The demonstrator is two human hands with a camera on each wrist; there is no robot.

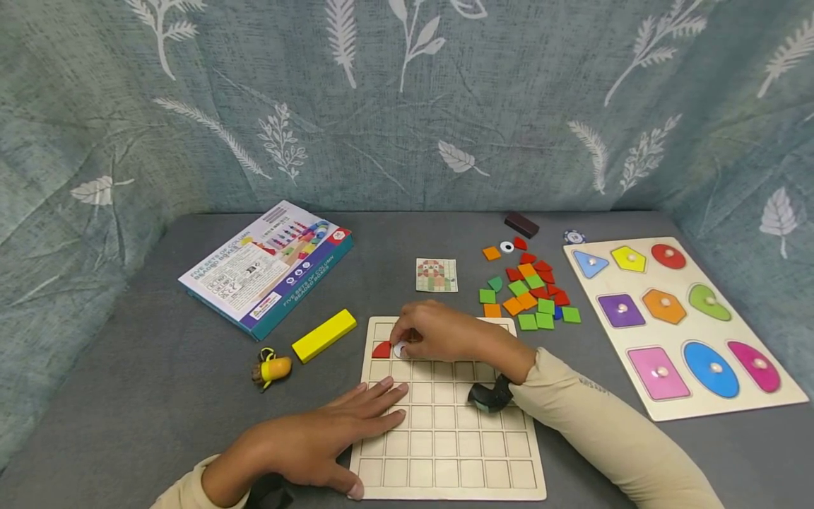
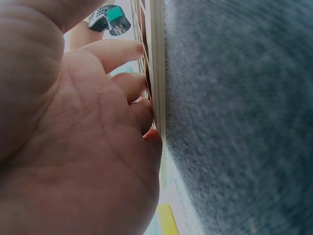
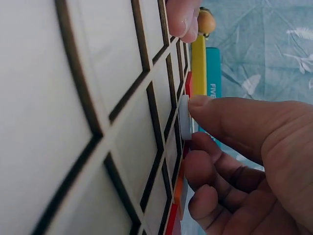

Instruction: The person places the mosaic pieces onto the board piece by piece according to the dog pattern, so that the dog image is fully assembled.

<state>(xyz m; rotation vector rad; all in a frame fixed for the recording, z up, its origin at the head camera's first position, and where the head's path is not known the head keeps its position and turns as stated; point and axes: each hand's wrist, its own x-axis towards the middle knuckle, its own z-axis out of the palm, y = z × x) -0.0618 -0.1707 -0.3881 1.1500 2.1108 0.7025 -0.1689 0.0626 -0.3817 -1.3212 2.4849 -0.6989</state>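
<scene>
Grey surface fills the lower half of the head view, backed by a leaf-print cloth. At right lies a shape board with knobbed pieces, its lower corner near the frame edge. At centre bottom lies a wooden grid board; its upper rows are partly hidden by the right hand. Upper left of centre sits a printed box, with a yellow block and a small yellow toy below it — the toy's detail is too small to make out. A loose pile of coloured tiles lies right of centre, a pattern card just left of it, a dark block above.

Left hand rests flat on the grid board's left edge, fingers straight and spread; the left wrist view shows fingertips pressed to the board edge.

Right hand covers the board's top row, fingers curled and pinching a white round piece — set against the board beside a red tile. The right wrist view shows orange and red tiles under the hand, cut off at the frame's bottom.
</scene>
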